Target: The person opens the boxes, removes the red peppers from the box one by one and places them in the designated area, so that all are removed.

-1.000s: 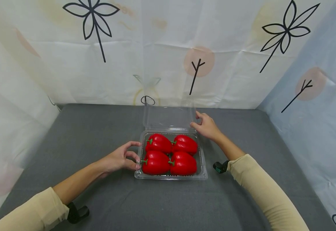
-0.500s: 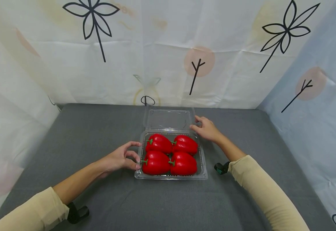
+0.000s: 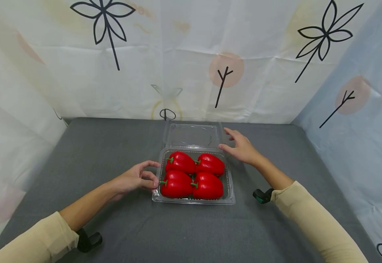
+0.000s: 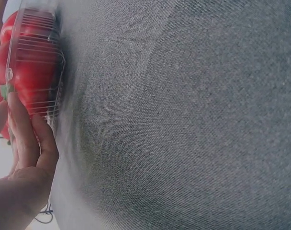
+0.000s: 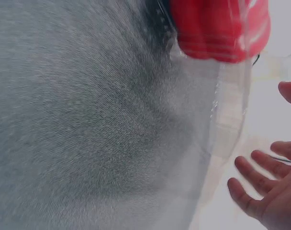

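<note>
A clear plastic clamshell container (image 3: pixel 194 201) sits on the table with its transparent lid (image 3: pixel 192 134) folded back behind it. Inside the tray lie several glossy red bell peppers (image 3: pixel 208 185) with green stems, in two rows. My left hand (image 3: pixel 135 179) pinches the container's left rim between thumb and fingers; the left wrist view shows the fingertips (image 4: pixel 18 108) right at that edge, beside a pepper's stem. Just off the right side of the lid is my right hand (image 3: pixel 241 147), its fingers spread and holding nothing. In the right wrist view the right hand (image 5: pixel 272 184) appears apart from the container.
A grey cloth (image 3: pixel 191 233) covers the table. Behind it and along both sides hang pale sheets (image 3: pixel 260 91) printed with leaves and bare twigs, meeting the table's back edge just past the lid. Dark wrist straps (image 3: pixel 262 196) sit at both sleeve cuffs.
The lid has dropped from partly raised to lying farther back. My right hand has let go of its side and moved slightly right, fingers opening. The left hand stays at the rim.
</note>
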A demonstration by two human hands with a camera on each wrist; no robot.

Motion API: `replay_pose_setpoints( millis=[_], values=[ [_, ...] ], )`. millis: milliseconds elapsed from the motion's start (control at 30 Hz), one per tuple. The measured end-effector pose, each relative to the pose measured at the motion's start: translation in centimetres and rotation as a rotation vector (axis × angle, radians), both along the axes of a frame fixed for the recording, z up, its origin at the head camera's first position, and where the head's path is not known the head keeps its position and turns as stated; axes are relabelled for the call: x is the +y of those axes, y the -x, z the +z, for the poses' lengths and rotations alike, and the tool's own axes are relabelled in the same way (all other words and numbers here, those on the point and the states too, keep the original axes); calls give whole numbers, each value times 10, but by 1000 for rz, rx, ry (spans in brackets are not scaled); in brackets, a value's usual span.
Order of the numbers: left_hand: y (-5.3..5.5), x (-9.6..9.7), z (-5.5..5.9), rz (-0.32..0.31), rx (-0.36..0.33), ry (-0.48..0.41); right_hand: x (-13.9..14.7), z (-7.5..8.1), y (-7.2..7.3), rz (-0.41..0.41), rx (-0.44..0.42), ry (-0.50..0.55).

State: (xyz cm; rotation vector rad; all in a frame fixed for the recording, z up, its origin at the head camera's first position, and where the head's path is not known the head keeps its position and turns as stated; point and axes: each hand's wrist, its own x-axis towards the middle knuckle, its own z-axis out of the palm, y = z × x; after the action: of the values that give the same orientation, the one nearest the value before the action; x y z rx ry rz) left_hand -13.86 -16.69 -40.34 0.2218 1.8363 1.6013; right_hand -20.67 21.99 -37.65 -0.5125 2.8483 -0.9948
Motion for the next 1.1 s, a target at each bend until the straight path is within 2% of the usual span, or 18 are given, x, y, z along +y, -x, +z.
replay_pose_setpoints(
  millis=[200,300,400,567,733,867,1100],
  values=[
    [-1,0,0,6,4,-10,-2,8,-27,199,95,80],
    [-2,0,0,5,-4,-30,-6,10,-41,293,92,112],
    [-3,0,-1,5,-14,-46,-9,12,-53,354,54,125],
    [-4,0,-1,6,-19,-41,-12,13,-65,425,-11,128],
    [-6,0,-2,7,-24,-35,-13,12,-71,505,-76,134],
    [-6,0,-3,1,-20,-39,-14,11,-73,538,-126,119],
    [-7,1,-1,-3,-17,-37,-18,9,-75,544,-107,86]
  ],
)
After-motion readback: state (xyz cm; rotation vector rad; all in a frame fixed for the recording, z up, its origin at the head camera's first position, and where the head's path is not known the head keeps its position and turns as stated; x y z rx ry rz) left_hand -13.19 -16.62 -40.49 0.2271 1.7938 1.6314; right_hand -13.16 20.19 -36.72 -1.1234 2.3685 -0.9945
